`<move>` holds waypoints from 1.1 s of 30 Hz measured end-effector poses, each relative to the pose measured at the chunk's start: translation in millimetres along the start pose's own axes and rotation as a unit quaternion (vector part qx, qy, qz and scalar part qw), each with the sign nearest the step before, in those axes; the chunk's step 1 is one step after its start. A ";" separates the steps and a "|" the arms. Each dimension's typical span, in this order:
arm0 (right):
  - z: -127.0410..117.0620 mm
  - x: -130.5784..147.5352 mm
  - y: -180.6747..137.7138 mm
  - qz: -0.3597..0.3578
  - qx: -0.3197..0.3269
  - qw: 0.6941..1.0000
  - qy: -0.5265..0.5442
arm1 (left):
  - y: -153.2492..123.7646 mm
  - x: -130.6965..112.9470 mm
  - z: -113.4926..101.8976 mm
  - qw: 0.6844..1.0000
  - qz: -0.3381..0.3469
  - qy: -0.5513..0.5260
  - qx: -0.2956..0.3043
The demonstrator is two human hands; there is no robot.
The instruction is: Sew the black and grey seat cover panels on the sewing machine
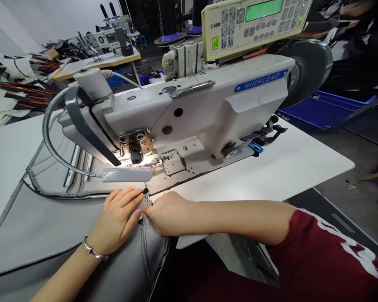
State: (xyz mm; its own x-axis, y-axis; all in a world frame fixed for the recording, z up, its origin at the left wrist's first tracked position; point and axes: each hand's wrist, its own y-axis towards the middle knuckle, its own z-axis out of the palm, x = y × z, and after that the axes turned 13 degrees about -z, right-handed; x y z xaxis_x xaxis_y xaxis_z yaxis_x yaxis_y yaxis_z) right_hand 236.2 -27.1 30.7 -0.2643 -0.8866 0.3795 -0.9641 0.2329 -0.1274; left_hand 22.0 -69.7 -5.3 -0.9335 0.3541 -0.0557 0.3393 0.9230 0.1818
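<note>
Cluttered sewing benches with stacked black-and-white striped fabric [15, 79] sit behind a white laminate worktop [302, 167] carrying a cream metal HIGHLEAD industrial sewing machine [201, 109] with a lit silver gooseneck lamp [126, 175]. A grey padded vinyl cover [145, 256] with raised stitched seams lies across the worktop's left side. At the machine bed's front edge, the left hand [116, 220], wearing a silver bangle [94, 248], and the right hand [168, 214] close on the cover's gathered seam, pinching it between their fingers.

Close head view looks down on hands [116, 220] [168, 214].
</note>
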 end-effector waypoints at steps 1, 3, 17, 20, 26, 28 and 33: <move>0.8 -2.2 1.4 0.002 -0.010 1.000 -0.002 | 2.3 1.5 0.8 1.000 -0.002 -0.003 -0.002; 3.4 -6.7 4.0 0.011 -0.033 0.999 -0.005 | 7.2 4.1 2.0 1.000 0.000 -0.007 -0.007; -4.9 -14.2 2.6 0.029 -0.051 0.998 -0.011 | 17.5 0.4 -10.0 0.998 0.045 0.020 -0.047; -10.4 -15.7 2.9 0.036 -0.024 0.999 -0.010 | 15.7 -4.6 -6.6 0.998 0.031 0.035 -0.042; -3.0 -19.2 10.9 0.055 -0.029 0.998 -0.018 | 16.9 -4.0 -0.4 0.999 0.018 0.015 -0.043; -0.4 -21.3 14.4 0.056 -0.030 0.998 -0.023 | 20.1 -1.2 0.9 0.999 0.011 -0.001 -0.047; -0.9 -27.5 24.2 0.072 -0.035 0.996 -0.027 | 29.3 9.3 8.0 0.998 0.008 -0.018 -0.067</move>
State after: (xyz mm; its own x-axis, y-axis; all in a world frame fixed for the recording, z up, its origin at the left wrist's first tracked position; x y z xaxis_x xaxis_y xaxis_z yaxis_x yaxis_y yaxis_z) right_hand 220.1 3.3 18.1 -0.4009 -0.8616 0.3112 -0.9158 0.3858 -0.1116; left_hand 24.2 -38.1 -8.4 -0.9227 0.3758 -0.0862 0.3332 0.8896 0.3123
